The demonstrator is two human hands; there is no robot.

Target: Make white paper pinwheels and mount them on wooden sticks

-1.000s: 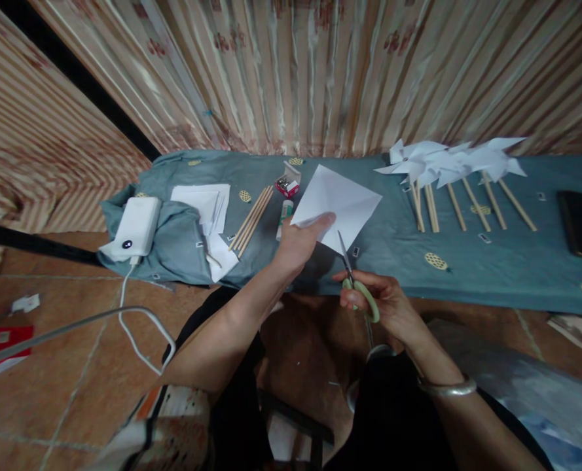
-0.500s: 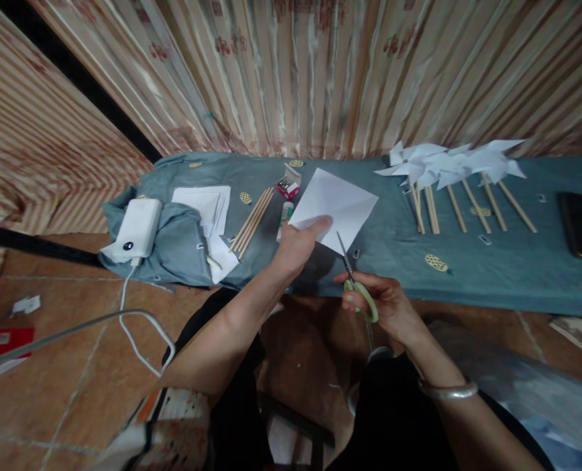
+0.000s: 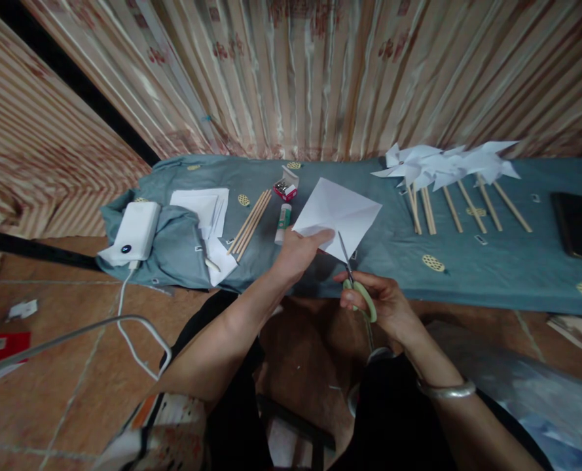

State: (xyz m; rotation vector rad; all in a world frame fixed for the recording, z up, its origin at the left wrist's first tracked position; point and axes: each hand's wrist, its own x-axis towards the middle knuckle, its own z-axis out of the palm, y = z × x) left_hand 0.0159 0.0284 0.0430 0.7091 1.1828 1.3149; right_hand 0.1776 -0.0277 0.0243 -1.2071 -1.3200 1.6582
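Observation:
My left hand (image 3: 301,250) pinches a square sheet of white paper (image 3: 344,209) by its near left edge, thumb on top. Faint crease lines run across the sheet. In my right hand (image 3: 381,297) is a pair of scissors (image 3: 364,297) with pale green handles, fingers through the loops. The blades point away from me and lie at the near corner of the paper; whether they have cut into it I cannot tell. Left of the sheet, a glue stick (image 3: 283,222) lies on the cloth, and behind that stands an opened small red box (image 3: 285,188) of metal pins.
Several wooden sticks (image 3: 249,226) and more white paper (image 3: 207,206) lie left on the blue-green cloth (image 3: 369,271). A white power bank (image 3: 136,230) with a cable is at the left end. Paper pinwheels (image 3: 442,167) on sticks lie right, near a dark phone (image 3: 580,226).
The paper has shifted slightly toward me and to the right, its near corner now at the scissor blades. My left hand moved with it; the right hand stays nearly in place.

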